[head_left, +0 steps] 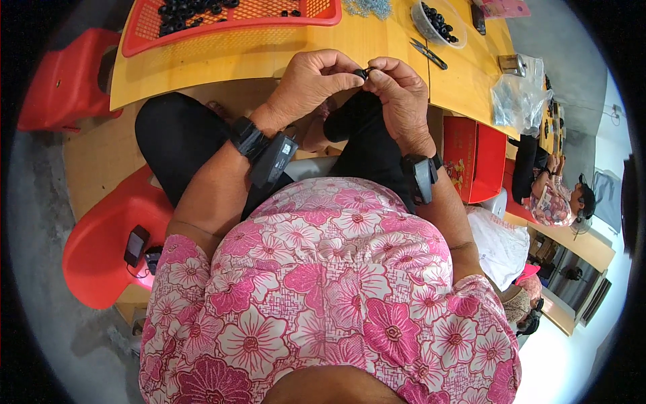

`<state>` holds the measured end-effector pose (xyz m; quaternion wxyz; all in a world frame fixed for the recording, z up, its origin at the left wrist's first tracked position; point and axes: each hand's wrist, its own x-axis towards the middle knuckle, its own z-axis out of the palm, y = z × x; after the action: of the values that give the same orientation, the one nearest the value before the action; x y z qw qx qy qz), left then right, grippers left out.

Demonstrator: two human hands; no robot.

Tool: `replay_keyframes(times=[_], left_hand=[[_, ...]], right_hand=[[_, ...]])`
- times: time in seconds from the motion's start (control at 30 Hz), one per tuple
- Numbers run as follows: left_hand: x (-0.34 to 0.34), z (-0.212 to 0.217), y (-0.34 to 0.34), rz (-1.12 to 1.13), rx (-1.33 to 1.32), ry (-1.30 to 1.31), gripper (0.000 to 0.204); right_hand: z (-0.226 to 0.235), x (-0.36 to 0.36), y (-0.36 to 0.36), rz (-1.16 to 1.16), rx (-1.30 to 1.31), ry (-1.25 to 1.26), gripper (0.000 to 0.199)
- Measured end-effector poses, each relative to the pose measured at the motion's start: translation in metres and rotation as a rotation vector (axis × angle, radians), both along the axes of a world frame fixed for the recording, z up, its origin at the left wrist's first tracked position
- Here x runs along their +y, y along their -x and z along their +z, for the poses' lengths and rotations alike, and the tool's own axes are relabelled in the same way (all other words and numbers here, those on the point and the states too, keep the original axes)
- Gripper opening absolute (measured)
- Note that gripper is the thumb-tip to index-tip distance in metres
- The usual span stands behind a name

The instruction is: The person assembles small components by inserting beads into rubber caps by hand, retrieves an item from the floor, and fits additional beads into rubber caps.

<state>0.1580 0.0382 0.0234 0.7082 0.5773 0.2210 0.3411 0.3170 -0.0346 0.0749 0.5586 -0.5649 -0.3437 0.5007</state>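
Both hands meet at the table's near edge, pinching a small black part (364, 73) between thumbs and forefingers. My left hand (315, 77) is closed on its left side. From the other side my right hand (402, 91) grips it, fingers curled. The part looks like a small ring, mostly covered by fingertips, so its exact kind is hard to make out. Beyond the hands, a red plastic basket (232, 31) holds many black ring-shaped parts (185, 15). A clear round tub (420, 21) with more black parts (441, 25) stands at the far right.
Thread snips (428, 54) lie on the yellow table (377, 42), right of my hands. Small pale metallic pieces (368, 7) sit at the far edge. A metal can (513, 65) and a clear plastic bag (521, 101) are at the right. Red stools (67, 81) stand left; another person (553, 198) sits right.
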Motion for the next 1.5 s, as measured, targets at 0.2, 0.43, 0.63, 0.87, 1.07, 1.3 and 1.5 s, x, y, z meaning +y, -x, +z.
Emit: replay_keyframes(times=[0.2, 0.43, 0.63, 0.87, 1.07, 1.3, 1.5], left_hand=[[-0.005, 0.003, 0.002, 0.035, 0.073, -0.051, 0.014], [-0.021, 0.025, 0.013, 0.06, 0.094, -0.025, 0.014], [-0.043, 0.048, 0.029, 0.068, 0.06, 0.046, 0.013], [-0.066, 0.067, 0.034, 0.17, 0.08, -0.006, 0.013], [-0.079, 0.075, 0.03, 0.191, 0.073, -0.033, 0.014], [-0.086, 0.094, 0.03, 0.205, 0.041, -0.086, 0.013], [-0.089, 0.105, 0.031, 0.229, 0.049, -0.109, 0.012]], right_hand=[[0.006, -0.004, 0.001, 0.05, -0.276, -0.044, 0.012], [0.016, -0.012, 0.004, 0.105, -0.21, -0.076, 0.012], [0.019, -0.028, 0.015, 0.145, -0.11, -0.132, 0.011], [0.028, -0.046, 0.027, 0.101, -0.352, -0.379, 0.014], [0.03, -0.056, 0.028, 0.024, -0.512, -0.565, 0.018], [0.045, -0.062, 0.029, 0.033, -0.196, -0.501, 0.016], [0.065, -0.062, 0.031, 0.004, -0.467, -0.65, 0.016]])
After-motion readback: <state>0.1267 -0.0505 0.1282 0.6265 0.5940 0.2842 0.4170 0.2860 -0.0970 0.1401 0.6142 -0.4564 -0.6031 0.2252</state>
